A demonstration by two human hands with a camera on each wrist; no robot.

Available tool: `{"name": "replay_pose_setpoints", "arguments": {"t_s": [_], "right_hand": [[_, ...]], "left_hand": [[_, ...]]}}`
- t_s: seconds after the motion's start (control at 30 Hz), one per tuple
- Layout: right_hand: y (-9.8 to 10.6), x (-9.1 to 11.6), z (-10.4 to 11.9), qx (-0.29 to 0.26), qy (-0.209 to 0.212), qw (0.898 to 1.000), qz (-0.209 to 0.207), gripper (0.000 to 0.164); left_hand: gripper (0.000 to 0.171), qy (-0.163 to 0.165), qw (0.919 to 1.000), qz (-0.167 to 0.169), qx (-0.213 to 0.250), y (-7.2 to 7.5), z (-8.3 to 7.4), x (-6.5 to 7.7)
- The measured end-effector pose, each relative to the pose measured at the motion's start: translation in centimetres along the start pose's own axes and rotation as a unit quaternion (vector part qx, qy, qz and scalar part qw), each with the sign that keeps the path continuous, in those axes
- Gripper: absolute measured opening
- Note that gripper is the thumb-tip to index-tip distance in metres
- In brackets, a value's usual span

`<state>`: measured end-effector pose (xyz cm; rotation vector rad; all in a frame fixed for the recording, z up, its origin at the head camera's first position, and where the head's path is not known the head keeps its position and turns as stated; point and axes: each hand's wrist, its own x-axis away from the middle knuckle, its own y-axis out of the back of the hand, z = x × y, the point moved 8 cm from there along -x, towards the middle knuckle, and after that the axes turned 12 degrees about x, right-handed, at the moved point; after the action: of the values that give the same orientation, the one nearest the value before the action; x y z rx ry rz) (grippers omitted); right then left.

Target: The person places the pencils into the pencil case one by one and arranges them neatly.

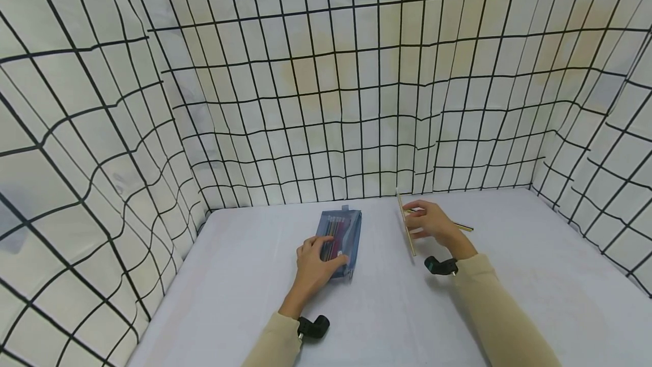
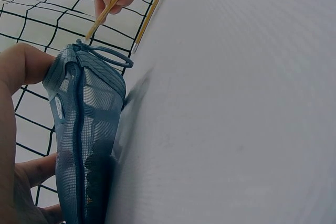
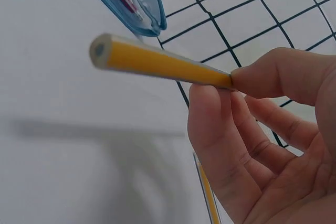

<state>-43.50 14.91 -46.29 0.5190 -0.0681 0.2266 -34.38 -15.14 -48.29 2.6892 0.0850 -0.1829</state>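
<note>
A blue mesh pencil case (image 1: 354, 242) lies on the table, with several pens or pencils showing through its upper face. My left hand (image 1: 312, 265) rests on the case with thumb and fingers spread over its near part. In the left wrist view, the zipper and a loop stand out on the case (image 2: 79, 108). To the right, my right hand (image 1: 432, 223) pinches a yellow pencil (image 3: 157, 62) between thumb and fingertips, raised above the table. The pencil's flat end, with a grey core, faces the right wrist camera. Another yellow pencil (image 1: 464, 226) lies behind that hand, partly hidden by it.
A white table (image 1: 229, 276) bears all of these things. Black-lined white cloth (image 1: 285, 101) hangs behind the table and along both sides. On each wrist sits a small black camera, one of them the left wrist camera (image 1: 314, 327).
</note>
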Motion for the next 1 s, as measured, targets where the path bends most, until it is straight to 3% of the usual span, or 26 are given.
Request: {"name": "replay_pose_setpoints", "arguments": {"t_s": [0.7, 1.0], "right_hand": [[-4.6, -0.3, 0.4, -0.039, -0.024, 0.998, 0.037, 0.047], [-6.6, 0.1, 1.1, -0.036, -0.019, 0.996, 0.083, 0.048]], "left_hand": [[0.069, -0.001, 1.0, 0.0, -0.002, -0.1, 0.0, 0.0], [0.07, 0.0, 1.0, 0.001, -0.001, 0.0, 0.0, 0.1]]}}
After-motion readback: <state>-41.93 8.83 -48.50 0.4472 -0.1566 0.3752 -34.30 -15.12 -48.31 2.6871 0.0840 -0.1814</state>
